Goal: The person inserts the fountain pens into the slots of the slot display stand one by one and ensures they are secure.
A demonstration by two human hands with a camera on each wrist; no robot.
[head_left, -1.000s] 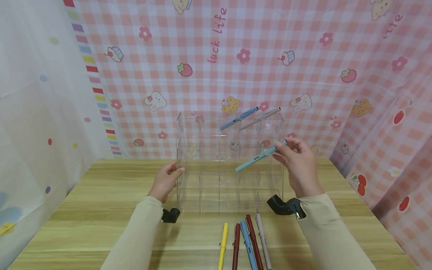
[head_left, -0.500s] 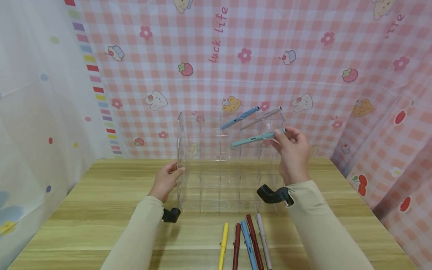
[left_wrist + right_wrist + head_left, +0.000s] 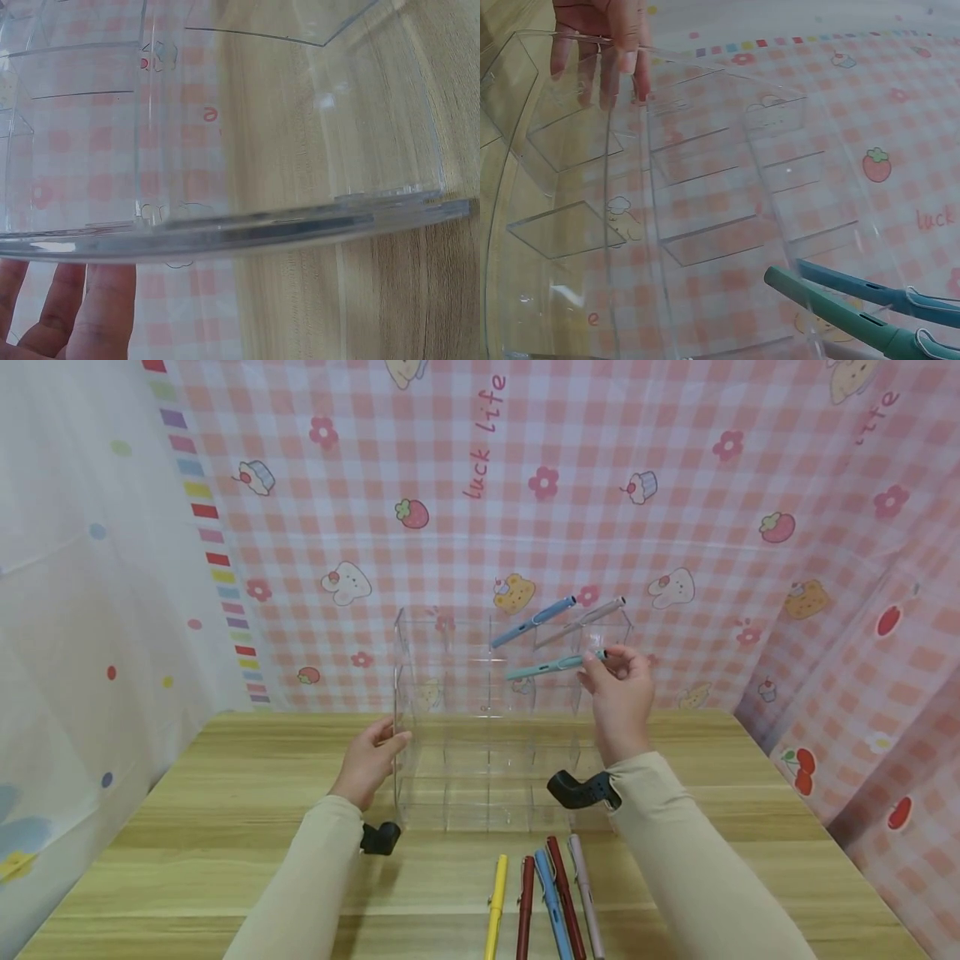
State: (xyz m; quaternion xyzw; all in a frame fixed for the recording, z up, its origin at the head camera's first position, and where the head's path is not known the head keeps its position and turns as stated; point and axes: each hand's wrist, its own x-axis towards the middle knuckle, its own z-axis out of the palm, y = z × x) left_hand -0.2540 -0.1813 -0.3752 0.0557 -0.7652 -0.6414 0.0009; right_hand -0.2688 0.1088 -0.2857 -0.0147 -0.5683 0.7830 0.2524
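Note:
A clear acrylic rack [image 3: 465, 717] with several compartments stands upright on the table. My left hand [image 3: 371, 760] holds its left side panel, thumb at the front edge and fingers on the outer face; those fingers [image 3: 105, 307] show below the panel in the left wrist view. Pinched near its capped end in my right hand [image 3: 624, 702] is a teal pen [image 3: 551, 667]. Its free end points left, in front of the rack's second row from the top. Above it, a blue pen [image 3: 534, 622] and a pale pink pen [image 3: 588, 617] lean slanted in the top row.
On the table [image 3: 187, 860] before the rack lie a yellow pen [image 3: 497, 906], two dark red pens [image 3: 526, 906], another blue pen [image 3: 553, 906] and a lilac pen [image 3: 587, 897]. A checked cloth [image 3: 480, 552] hangs behind the rack.
My right hand has moved up and left with the teal pen, which tilts closer to level than before. The left hand and the rack have stayed in place.

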